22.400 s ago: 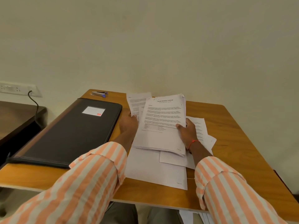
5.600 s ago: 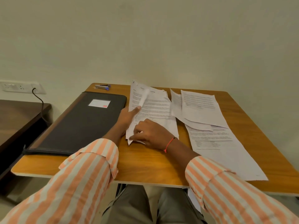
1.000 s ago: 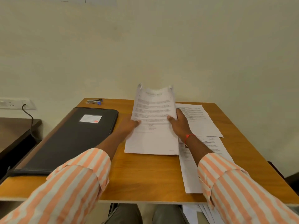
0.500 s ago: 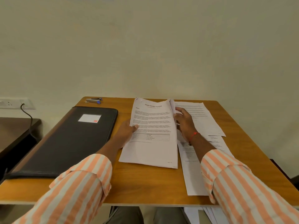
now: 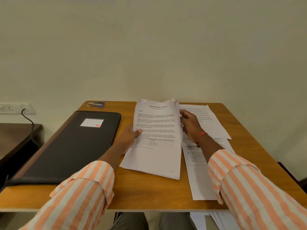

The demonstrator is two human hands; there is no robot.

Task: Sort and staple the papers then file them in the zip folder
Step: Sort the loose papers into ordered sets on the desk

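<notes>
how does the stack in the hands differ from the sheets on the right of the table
The stack is several pages thick and squared up; the loose sheets lie spread, overlapping. The left hand and right hand grip the stack, far end raised; the loose sheets lie flat on the table, unheld. Both are white printed pages.

On the wooden surface are laid a black zip folder at the left, a stapler beyond it, and loose printed sheets at the right.
</notes>
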